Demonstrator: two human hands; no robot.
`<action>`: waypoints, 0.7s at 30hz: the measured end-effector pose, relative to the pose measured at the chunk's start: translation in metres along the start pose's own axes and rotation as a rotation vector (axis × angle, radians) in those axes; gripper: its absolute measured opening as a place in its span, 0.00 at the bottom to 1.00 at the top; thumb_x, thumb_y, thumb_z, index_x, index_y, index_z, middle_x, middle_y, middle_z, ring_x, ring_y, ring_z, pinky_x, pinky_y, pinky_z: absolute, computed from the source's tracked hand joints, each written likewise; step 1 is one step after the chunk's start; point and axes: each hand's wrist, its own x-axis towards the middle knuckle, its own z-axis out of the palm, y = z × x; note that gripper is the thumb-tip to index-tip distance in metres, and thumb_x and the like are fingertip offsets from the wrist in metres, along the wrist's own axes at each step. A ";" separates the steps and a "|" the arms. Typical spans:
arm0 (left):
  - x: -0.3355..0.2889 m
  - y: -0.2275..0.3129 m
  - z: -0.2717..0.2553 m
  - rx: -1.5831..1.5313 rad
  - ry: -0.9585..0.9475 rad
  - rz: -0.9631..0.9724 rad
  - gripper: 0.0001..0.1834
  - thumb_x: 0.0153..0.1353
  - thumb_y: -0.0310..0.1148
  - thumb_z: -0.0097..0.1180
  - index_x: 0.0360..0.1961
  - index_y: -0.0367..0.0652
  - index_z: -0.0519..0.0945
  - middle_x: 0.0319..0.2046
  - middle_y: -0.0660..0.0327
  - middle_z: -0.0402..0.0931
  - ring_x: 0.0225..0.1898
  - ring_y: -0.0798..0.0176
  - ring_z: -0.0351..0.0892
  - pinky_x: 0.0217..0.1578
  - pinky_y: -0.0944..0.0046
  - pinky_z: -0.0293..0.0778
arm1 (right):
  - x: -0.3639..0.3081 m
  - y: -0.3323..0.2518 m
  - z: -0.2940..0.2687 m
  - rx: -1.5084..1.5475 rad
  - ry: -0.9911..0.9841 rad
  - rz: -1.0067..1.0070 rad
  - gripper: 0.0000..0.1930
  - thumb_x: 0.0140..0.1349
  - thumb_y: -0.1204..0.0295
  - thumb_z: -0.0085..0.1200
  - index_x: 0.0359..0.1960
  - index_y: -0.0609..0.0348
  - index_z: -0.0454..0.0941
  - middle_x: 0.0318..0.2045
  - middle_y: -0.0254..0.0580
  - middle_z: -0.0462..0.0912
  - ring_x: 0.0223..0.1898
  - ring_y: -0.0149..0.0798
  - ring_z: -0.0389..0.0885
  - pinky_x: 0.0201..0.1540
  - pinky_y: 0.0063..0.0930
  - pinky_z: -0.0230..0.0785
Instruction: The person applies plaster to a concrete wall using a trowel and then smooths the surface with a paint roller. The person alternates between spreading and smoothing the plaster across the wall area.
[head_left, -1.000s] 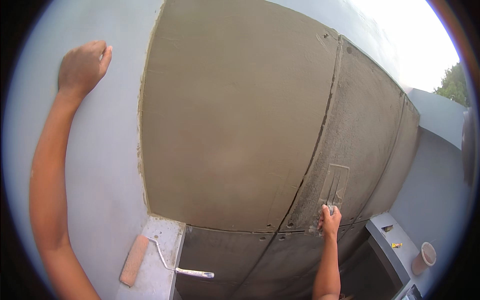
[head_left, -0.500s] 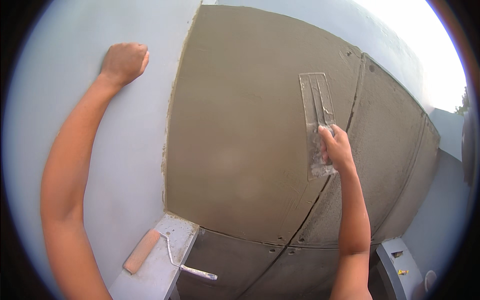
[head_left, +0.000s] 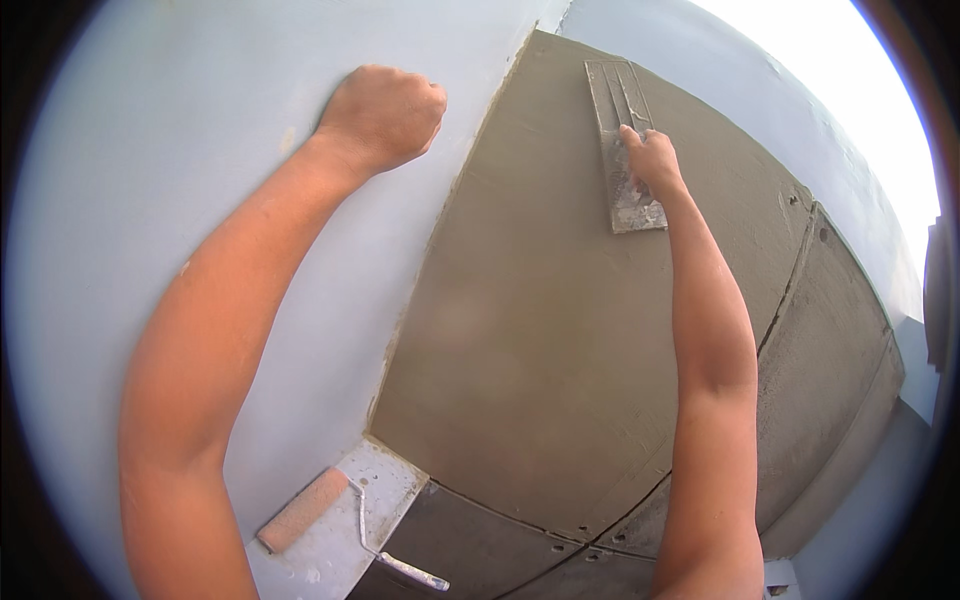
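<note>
My right hand (head_left: 654, 163) grips the handle of a rectangular plastering trowel (head_left: 610, 100). Its long blade lies flat against the upper part of a smooth grey-brown mortar panel (head_left: 520, 330), close to the top edge. Over on the left, my left hand (head_left: 385, 118) is closed in a fist, resting on the pale blue wall (head_left: 200, 120) beside the panel's left edge. The inner side of that fist faces away, and nothing sticks out of it.
A paint roller (head_left: 305, 510) with a worn orange-pink sleeve rests on a pale ledge (head_left: 400, 480) at lower left, its handle overhanging the edge. Dark seams divide the panel from rougher grey slabs (head_left: 830, 330) at right. Bright sky shows at upper right.
My right hand has moved the trowel upward, toward the panel's top edge. The view has shifted and tilted, so the left fist now appears farther right and larger, still against the wall.
</note>
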 end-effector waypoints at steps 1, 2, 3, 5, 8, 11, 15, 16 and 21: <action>0.001 0.003 0.002 -0.010 -0.027 -0.006 0.17 0.65 0.34 0.59 0.17 0.44 0.74 0.15 0.61 0.75 0.16 0.59 0.76 0.21 0.61 0.75 | 0.010 0.000 -0.001 -0.036 0.001 0.002 0.30 0.72 0.53 0.53 0.46 0.80 0.76 0.20 0.49 0.81 0.17 0.40 0.81 0.19 0.38 0.74; 0.000 0.000 0.001 -0.007 -0.010 -0.001 0.17 0.65 0.34 0.59 0.18 0.44 0.74 0.16 0.61 0.75 0.17 0.59 0.76 0.21 0.61 0.75 | 0.018 -0.005 -0.002 -0.060 0.007 -0.003 0.30 0.71 0.53 0.53 0.46 0.81 0.76 0.20 0.53 0.82 0.18 0.44 0.84 0.21 0.40 0.77; -0.002 -0.003 0.001 -0.008 0.007 0.004 0.17 0.65 0.34 0.59 0.18 0.44 0.74 0.16 0.61 0.75 0.17 0.59 0.77 0.21 0.60 0.75 | 0.023 -0.008 -0.003 -0.036 -0.002 0.012 0.29 0.72 0.54 0.52 0.43 0.80 0.78 0.21 0.54 0.83 0.19 0.45 0.85 0.24 0.42 0.79; -0.004 -0.008 0.002 -0.001 0.047 -0.003 0.17 0.65 0.34 0.59 0.18 0.44 0.74 0.16 0.61 0.75 0.18 0.59 0.77 0.22 0.60 0.76 | 0.024 -0.014 -0.006 -0.128 0.032 -0.001 0.29 0.72 0.54 0.52 0.40 0.79 0.79 0.21 0.55 0.83 0.20 0.46 0.85 0.26 0.43 0.79; -0.006 -0.009 -0.004 0.011 0.085 -0.002 0.16 0.65 0.34 0.59 0.19 0.43 0.75 0.17 0.60 0.75 0.19 0.58 0.78 0.24 0.60 0.76 | 0.040 0.024 -0.037 -0.251 0.224 0.058 0.29 0.73 0.53 0.51 0.35 0.78 0.81 0.22 0.55 0.84 0.21 0.48 0.85 0.28 0.43 0.80; -0.007 -0.004 -0.001 -0.024 0.095 -0.007 0.17 0.65 0.34 0.59 0.19 0.43 0.75 0.17 0.59 0.76 0.19 0.57 0.78 0.24 0.60 0.77 | 0.030 0.069 -0.102 -0.245 0.376 0.164 0.29 0.74 0.52 0.50 0.30 0.74 0.81 0.22 0.54 0.84 0.21 0.46 0.85 0.28 0.42 0.79; -0.003 -0.004 0.003 -0.022 0.122 -0.002 0.17 0.65 0.34 0.59 0.19 0.43 0.74 0.17 0.59 0.76 0.18 0.57 0.77 0.23 0.60 0.76 | -0.018 0.097 -0.166 -0.034 0.412 0.360 0.26 0.73 0.54 0.53 0.39 0.75 0.76 0.26 0.48 0.80 0.21 0.37 0.80 0.19 0.36 0.71; -0.002 -0.003 0.003 -0.010 0.109 -0.011 0.17 0.65 0.34 0.59 0.19 0.43 0.74 0.17 0.59 0.76 0.18 0.57 0.77 0.22 0.60 0.76 | -0.024 0.092 -0.161 0.079 0.364 0.282 0.24 0.73 0.56 0.53 0.37 0.73 0.76 0.25 0.46 0.79 0.20 0.37 0.79 0.19 0.36 0.71; -0.001 -0.005 0.002 0.004 0.102 -0.016 0.17 0.64 0.34 0.60 0.18 0.43 0.74 0.16 0.60 0.75 0.16 0.57 0.76 0.21 0.60 0.75 | -0.034 0.007 -0.072 0.456 0.169 0.062 0.18 0.74 0.64 0.52 0.37 0.73 0.73 0.24 0.43 0.76 0.20 0.34 0.76 0.19 0.33 0.69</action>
